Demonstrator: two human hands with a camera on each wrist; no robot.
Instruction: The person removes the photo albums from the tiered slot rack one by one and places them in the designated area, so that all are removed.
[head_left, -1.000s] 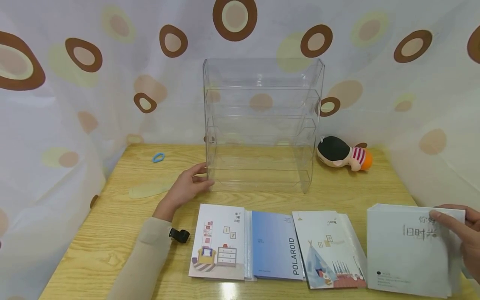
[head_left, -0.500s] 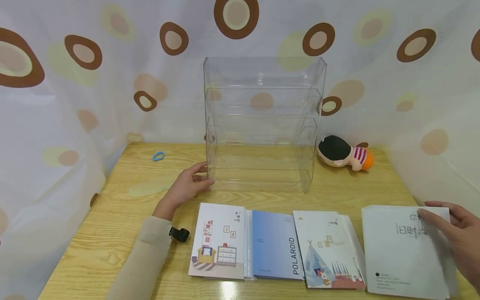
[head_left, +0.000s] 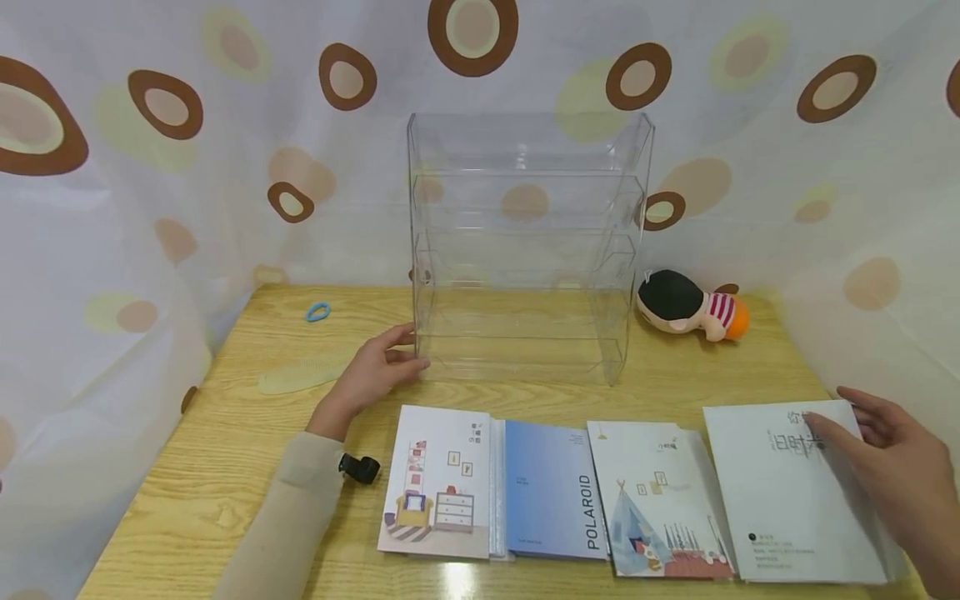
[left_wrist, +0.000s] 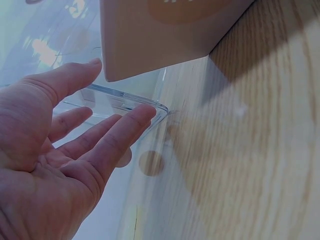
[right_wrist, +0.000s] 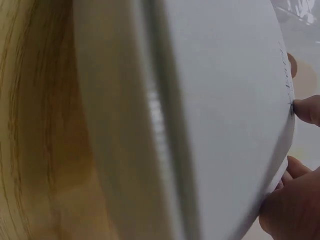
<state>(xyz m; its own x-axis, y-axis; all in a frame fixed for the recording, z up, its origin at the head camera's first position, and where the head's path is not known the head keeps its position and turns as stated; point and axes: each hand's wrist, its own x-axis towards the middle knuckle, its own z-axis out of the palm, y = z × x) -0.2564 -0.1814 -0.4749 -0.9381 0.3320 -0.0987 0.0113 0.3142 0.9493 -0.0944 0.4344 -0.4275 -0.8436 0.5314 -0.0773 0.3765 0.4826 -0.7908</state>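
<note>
My right hand (head_left: 896, 467) grips a white album (head_left: 780, 500) with dark characters on its cover, thumb on the front and fingers behind its right edge. In the right wrist view, the album's white cover (right_wrist: 220, 100) takes up much of the frame. My left hand (head_left: 378, 371) rests at the lower left side of a clear tiered rack (head_left: 517, 367), fingers extended along it. In the left wrist view, thumb and fingers are spread apart around the clear rack's corner (left_wrist: 162, 110). A row of albums lies left of the white one: tent picture (head_left: 637, 492), blue POLAROID (head_left: 547, 508), room picture (head_left: 431, 508).
A plush doll (head_left: 690, 304) lies on the wooden table (head_left: 187, 450) right of the rack. A blue ring (head_left: 318, 312) and a pale comb (head_left: 296, 377) lie on the left. A patterned curtain (head_left: 225, 208) hangs behind and at both sides.
My right hand has moved left with the white album, which now tilts slightly and lies up against the tent-picture album. The left hand has stayed at the rack.
</note>
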